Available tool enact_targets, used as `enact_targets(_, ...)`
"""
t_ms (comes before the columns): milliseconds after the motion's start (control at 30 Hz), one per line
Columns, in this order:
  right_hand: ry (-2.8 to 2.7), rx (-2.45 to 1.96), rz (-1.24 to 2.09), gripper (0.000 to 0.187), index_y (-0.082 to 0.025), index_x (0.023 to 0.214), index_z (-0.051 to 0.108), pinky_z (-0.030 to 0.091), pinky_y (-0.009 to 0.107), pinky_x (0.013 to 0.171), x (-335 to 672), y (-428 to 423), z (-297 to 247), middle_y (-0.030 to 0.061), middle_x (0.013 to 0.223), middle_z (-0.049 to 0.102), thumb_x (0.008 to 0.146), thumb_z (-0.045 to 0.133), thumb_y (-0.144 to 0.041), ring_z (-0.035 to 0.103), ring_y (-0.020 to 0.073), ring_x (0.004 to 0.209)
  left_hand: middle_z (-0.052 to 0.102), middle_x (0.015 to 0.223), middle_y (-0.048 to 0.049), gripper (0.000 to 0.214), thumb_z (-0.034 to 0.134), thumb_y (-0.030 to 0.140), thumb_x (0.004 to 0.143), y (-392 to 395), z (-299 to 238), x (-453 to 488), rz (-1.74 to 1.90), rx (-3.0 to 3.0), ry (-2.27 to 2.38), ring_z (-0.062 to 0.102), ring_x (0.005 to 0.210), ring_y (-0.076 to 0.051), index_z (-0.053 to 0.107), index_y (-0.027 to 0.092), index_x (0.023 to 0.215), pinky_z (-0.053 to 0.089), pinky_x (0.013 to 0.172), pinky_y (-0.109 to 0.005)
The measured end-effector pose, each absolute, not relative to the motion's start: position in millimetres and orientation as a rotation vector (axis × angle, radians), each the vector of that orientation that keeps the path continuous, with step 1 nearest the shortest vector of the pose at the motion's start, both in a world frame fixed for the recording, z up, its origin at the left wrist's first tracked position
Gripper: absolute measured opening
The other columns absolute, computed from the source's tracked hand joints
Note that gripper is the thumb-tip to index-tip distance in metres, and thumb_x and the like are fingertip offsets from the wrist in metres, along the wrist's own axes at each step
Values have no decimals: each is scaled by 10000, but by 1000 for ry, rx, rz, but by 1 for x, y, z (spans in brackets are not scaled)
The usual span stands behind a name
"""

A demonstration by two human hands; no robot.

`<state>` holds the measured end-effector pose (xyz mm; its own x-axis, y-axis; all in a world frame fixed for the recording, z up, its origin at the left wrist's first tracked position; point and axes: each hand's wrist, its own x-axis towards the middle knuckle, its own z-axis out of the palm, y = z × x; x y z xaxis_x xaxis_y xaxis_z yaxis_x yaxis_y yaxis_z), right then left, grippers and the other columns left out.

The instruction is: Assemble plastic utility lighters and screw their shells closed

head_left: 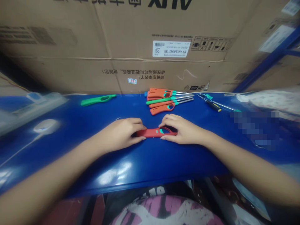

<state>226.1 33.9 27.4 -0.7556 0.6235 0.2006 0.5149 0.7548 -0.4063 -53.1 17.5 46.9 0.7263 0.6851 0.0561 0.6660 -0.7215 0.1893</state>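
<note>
A red lighter handle (152, 133) with a teal trigger lies level across the middle, low over the blue table. My left hand (126, 132) pinches its left end between thumb and fingers. On its right end, around the trigger opening, my right hand (181, 128) is closed too. No metal tube shows on this handle; its far right tip is partly hidden by my fingers. Just beyond my hands lies a pile of long-nosed lighters (161, 93), orange and green, their metal tubes pointing right. A green lighter handle (97, 100) rests apart at the back left.
A large cardboard box (131, 40) walls off the table's back edge. Farther right lie a yellow-and-black screwdriver (213, 105) and loose metal tubes. A white round device (47, 126) with a cable sits on the left of the blue table (150, 165). A blue metal post (264, 59) slants at right.
</note>
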Motion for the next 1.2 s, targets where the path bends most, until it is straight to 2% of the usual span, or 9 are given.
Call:
enact_targets(200, -2629, -924, 395, 344, -181, 1168, 668, 524, 438, 890, 225, 31, 25, 111, 1087, 633, 886, 684, -379, 609, 260, 1009, 670, 999, -46, 179, 654, 316, 907, 12, 47, -45, 221, 2734, 1172, 662, 831, -192, 699, 197, 1033, 509, 720, -300)
enact_targets(300, -2653, -917, 279, 383, -156, 1233, 658, 532, 450, 888, 224, 29, 22, 135, 1121, 641, 903, 651, -350, 620, 276, 1020, 653, 935, -68, 154, 644, 293, 876, 4, 47, -37, 160, 2851, 1267, 649, 811, -231, 674, 161, 950, 501, 667, -324)
enact_targets(400, -2649, -877, 227, 419, -132, 1282, 624, 538, 445, 900, 223, 29, 23, 144, 1140, 660, 894, 643, -290, 634, 280, 1038, 652, 928, -77, 162, 611, 255, 872, 0, 45, -33, 118, 2946, 1316, 651, 839, -261, 662, 149, 982, 504, 661, -342)
enact_targets(533, -2603, -783, 268, 214, -176, 1117, 672, 548, 357, 831, 223, 29, 26, 98, 1059, 681, 970, 541, -260, 651, 216, 950, 663, 946, -61, 211, 495, 277, 985, 2, 42, -37, 168, 2954, 1295, 659, 831, -230, 661, 170, 1059, 499, 674, -325)
enact_targets(633, -2550, -735, 258, 184, -196, 1093, 659, 542, 343, 823, 225, 29, 28, 86, 1046, 687, 989, 526, -270, 650, 207, 943, 661, 940, -60, 279, 428, 321, 1031, 5, 41, -40, 255, 2929, 1244, 655, 838, -219, 656, 169, 1082, 500, 700, -322)
enact_targets(833, -2517, -722, 225, 146, -190, 1044, 656, 535, 346, 783, 227, 26, 29, 83, 977, 695, 984, 538, -252, 646, 207, 889, 651, 875, -67, 313, 395, 304, 1035, -1, 40, -36, 381, 2908, 1112, 632, 779, -204, 664, 144, 1024, 495, 688, -318)
enact_targets(1033, -2454, -760, 319, 138, -206, 1052, 654, 540, 334, 821, 227, 34, 33, 74, 1019, 687, 964, 593, -293, 653, 196, 911, 653, 858, -57, 261, 434, 285, 1016, 6, 43, -42, 369, 2943, 1172, 630, 760, -192, 665, 164, 1008, 463, 648, -297)
enact_targets(1200, -2429, -823, 182, 111, -189, 951, 636, 499, 312, 687, 236, 37, 35, 62, 875, 652, 946, 613, -297, 610, 186, 764, 654, 885, -65, 254, 435, 290, 1013, 11, 47, -47, 405, 2925, 1183, 626, 776, -201, 649, 153, 1027, 473, 667, -308)
